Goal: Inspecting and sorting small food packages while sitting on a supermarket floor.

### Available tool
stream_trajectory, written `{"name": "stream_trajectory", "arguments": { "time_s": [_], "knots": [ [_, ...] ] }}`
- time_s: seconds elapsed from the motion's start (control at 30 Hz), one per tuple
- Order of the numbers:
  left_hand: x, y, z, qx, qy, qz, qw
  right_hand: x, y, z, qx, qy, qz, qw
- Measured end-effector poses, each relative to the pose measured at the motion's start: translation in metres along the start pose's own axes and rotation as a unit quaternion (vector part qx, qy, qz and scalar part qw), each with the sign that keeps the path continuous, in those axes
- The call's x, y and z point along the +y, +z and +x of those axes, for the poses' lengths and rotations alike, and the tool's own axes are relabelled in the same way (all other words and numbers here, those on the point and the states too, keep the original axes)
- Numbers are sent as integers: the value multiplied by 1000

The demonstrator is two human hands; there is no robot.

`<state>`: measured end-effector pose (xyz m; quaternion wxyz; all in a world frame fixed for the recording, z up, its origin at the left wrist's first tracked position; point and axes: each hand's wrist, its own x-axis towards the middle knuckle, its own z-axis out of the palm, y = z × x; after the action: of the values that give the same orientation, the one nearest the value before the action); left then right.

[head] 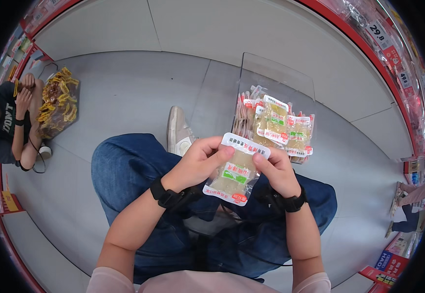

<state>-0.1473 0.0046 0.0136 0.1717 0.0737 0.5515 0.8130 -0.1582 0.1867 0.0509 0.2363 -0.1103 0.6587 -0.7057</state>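
Note:
A sealed snack packet (234,186), with a clear middle, white ends and red and green print, is held over my lap. My left hand (199,161) pinches its upper left edge, thumb on the front. On the upper right edge, the thumb of my right hand (276,170) presses the same way. Just beyond it, a clear plastic bin (276,67) on the floor holds a pile of similar packets (273,117). Some stand on edge at the bin's left side, while others lie flat on top. Both wrists wear black straps with small devices.
At the left, a seated person (11,121) handles something beside a clear bin of yellow-wrapped snacks (56,106). Red-edged store shelves (392,62) curve around the right. My shoe (178,130) rests on the grey floor (135,95). Other people's legs (405,205) show at the far right.

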Motion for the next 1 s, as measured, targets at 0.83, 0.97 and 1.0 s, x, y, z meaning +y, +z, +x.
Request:
{"name": "stream_trajectory", "arguments": {
  "time_s": [0.83,0.97,1.0],
  "knots": [
    [0,-4,-2,-102,-129,38,986,6,-2,3,-59,47,-87,993],
    [2,-1,-2,-125,-127,46,983,11,-5,4,-79,12,-102,992],
    [3,0,-2,-129,-128,38,983,11,-5,4,-91,10,-111,990]
  ]
}}
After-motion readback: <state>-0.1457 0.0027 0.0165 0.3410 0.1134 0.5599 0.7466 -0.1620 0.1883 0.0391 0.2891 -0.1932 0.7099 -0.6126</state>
